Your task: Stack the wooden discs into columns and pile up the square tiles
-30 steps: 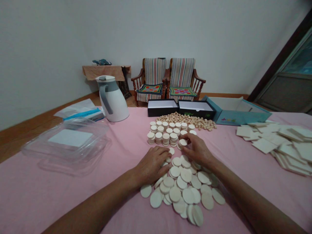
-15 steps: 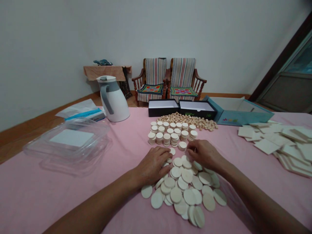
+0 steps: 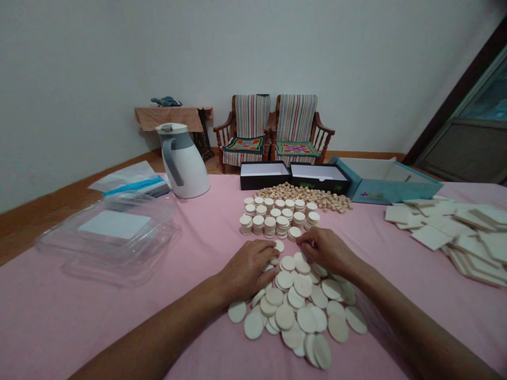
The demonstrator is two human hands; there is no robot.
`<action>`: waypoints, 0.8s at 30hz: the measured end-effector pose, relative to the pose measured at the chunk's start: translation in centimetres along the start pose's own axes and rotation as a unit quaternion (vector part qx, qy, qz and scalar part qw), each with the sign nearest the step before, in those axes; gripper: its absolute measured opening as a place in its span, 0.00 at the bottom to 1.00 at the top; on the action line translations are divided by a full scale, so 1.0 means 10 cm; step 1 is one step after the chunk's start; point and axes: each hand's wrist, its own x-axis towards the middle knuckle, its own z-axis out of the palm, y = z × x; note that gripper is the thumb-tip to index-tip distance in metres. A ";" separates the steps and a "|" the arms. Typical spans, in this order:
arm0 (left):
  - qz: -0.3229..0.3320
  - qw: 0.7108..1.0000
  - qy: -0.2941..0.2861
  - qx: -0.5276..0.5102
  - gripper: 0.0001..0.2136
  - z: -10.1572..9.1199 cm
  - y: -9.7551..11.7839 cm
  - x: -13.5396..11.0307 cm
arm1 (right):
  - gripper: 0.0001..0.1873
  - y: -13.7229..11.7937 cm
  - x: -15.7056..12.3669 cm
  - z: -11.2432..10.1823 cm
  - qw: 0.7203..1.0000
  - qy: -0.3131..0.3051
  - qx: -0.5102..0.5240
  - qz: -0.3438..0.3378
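A loose heap of pale round discs (image 3: 301,311) lies on the pink tablecloth (image 3: 79,316) in front of me. Behind it stand several short stacks of the same discs (image 3: 277,214). My left hand (image 3: 247,266) rests palm down on the near left part of the heap, fingers curled over some discs. My right hand (image 3: 327,250) has its fingers bent and pinched at the far edge of the heap, right beside the nearest low stack (image 3: 294,233). What the fingertips pinch is hidden.
A pile of small wooden beads (image 3: 309,194) lies before two open black boxes (image 3: 295,174). Beyond sit a white jug (image 3: 182,161), clear plastic lids (image 3: 114,232), a blue box (image 3: 386,182), square tiles (image 3: 463,229) and two striped chairs (image 3: 273,129).
My right hand drew back from the stacks to the heap, then edged forward to the nearest low stack. The left hand has stayed on the heap.
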 end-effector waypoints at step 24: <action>0.032 0.990 0.005 -0.134 0.10 -0.03 -0.02 0.04 | 0.12 -0.24 -0.03 0.09 0.991 -0.045 0.081 -0.095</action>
